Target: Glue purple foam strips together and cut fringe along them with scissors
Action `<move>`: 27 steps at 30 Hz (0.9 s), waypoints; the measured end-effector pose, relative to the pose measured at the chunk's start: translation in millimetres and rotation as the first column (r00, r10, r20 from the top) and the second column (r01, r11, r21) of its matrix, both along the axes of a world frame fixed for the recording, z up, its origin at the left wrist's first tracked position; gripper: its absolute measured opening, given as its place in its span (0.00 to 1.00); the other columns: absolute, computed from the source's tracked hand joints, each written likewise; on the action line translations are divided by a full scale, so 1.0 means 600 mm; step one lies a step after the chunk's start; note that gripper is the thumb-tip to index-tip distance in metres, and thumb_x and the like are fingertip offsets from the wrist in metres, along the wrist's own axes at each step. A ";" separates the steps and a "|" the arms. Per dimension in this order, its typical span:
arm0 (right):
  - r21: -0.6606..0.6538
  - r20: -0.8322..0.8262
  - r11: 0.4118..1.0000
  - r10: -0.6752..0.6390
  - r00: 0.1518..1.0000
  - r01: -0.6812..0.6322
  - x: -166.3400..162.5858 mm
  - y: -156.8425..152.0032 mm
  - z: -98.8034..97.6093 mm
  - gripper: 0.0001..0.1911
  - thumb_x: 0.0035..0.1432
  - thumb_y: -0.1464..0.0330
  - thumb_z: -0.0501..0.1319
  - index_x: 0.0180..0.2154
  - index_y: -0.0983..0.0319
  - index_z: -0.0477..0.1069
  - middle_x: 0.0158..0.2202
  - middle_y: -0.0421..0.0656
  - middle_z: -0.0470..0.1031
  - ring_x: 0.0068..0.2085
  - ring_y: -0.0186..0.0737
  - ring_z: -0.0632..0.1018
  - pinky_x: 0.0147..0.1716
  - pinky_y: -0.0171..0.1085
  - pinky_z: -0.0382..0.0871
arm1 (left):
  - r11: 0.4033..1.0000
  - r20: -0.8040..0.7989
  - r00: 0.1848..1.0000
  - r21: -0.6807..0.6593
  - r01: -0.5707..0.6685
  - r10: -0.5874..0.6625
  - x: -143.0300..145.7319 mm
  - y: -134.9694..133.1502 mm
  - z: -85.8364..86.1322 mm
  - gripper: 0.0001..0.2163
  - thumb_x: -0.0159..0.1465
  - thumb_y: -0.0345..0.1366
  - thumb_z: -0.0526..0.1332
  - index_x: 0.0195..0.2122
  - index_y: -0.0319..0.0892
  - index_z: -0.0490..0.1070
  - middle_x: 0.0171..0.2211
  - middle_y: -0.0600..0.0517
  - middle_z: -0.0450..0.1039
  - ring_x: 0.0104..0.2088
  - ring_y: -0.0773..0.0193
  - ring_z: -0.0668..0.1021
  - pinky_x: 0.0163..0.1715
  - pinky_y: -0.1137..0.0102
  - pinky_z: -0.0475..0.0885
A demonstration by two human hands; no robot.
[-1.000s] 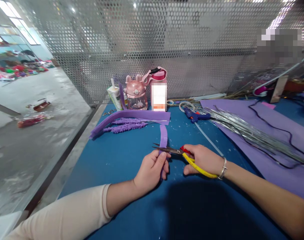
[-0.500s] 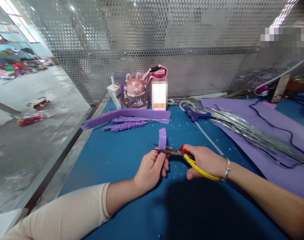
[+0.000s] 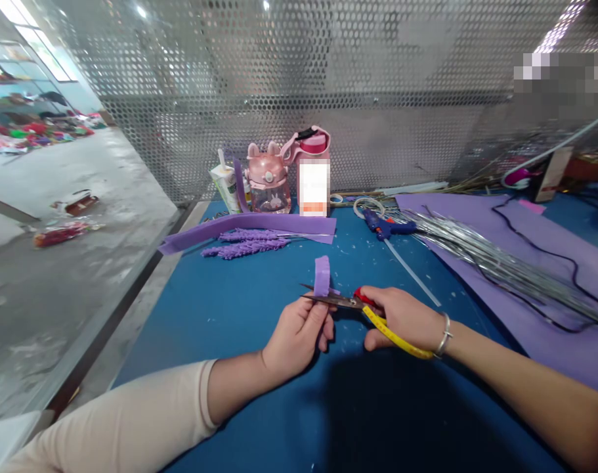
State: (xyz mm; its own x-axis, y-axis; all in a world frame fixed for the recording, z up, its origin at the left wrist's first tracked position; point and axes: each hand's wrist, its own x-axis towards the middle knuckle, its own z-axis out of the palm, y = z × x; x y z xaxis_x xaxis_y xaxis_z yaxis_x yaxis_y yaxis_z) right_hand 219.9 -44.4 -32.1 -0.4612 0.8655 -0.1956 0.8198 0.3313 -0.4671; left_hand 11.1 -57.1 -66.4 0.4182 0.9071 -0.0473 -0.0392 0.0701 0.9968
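My left hand (image 3: pixel 299 332) pinches a narrow purple strip (image 3: pixel 321 274) between thumb and fingers; its upper end stands up and curls over. My right hand (image 3: pixel 409 318) grips a pair of scissors (image 3: pixel 345 301) with a red and a yellow handle. The slightly parted blades lie across the strip, just above my left fingertips. Part of the strip is hidden behind the blades and fingers. Beyond my hands, purple flower sprigs (image 3: pixel 247 247) with thin wire stems rest by a long purple band (image 3: pixel 210 233).
A blue glue gun (image 3: pixel 387 226) with a glue stick lies right of centre. Bundled silver wires (image 3: pixel 480 253) and a black cord rest on a large purple sheet (image 3: pixel 539 230). Pink bottles (image 3: pixel 269 180) and a drink carton (image 3: pixel 226 187) stand at the back before a perforated metal panel (image 3: pixel 367 66).
The upright end of the strip has dropped slightly and shifted a little right. Both hands stay almost in the same place, with the scissors still across the strip.
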 end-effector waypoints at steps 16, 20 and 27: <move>-0.052 -0.086 0.998 -0.040 0.996 0.036 0.001 0.003 -0.013 0.23 0.45 0.49 0.63 0.25 0.59 0.56 0.20 0.33 0.60 0.21 0.31 0.60 0.20 0.31 0.52 | 1.000 -0.021 1.000 -0.019 -0.024 0.023 0.000 -0.003 0.003 0.14 0.66 0.44 0.48 0.35 0.38 0.65 0.19 0.57 0.66 0.15 0.74 0.65 0.17 0.77 0.60; -0.060 -0.077 0.997 -0.058 0.995 0.053 -0.001 0.001 -0.014 0.20 0.49 0.50 0.60 0.26 0.59 0.59 0.20 0.34 0.62 0.21 0.31 0.61 0.19 0.31 0.51 | 0.999 -0.022 0.999 -0.023 -0.029 0.029 0.000 -0.003 0.003 0.15 0.65 0.44 0.48 0.35 0.38 0.65 0.19 0.56 0.66 0.15 0.74 0.66 0.17 0.77 0.60; -0.042 -0.047 0.998 -0.057 0.997 0.055 0.000 0.003 -0.015 0.19 0.50 0.52 0.59 0.27 0.59 0.60 0.21 0.35 0.65 0.21 0.32 0.63 0.20 0.31 0.52 | 0.999 0.000 1.000 -0.033 -0.023 0.023 0.000 -0.002 0.001 0.14 0.65 0.44 0.49 0.36 0.38 0.65 0.19 0.57 0.66 0.15 0.74 0.66 0.17 0.77 0.60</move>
State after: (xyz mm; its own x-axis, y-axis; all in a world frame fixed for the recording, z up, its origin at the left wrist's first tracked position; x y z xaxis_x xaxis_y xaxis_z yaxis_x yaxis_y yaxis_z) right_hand 219.8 -42.8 -40.9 -0.4223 0.8818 -0.2099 0.8127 0.2657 -0.5186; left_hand 10.9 -58.5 -65.9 0.3969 0.9146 -0.0777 -0.0413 0.1023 0.9939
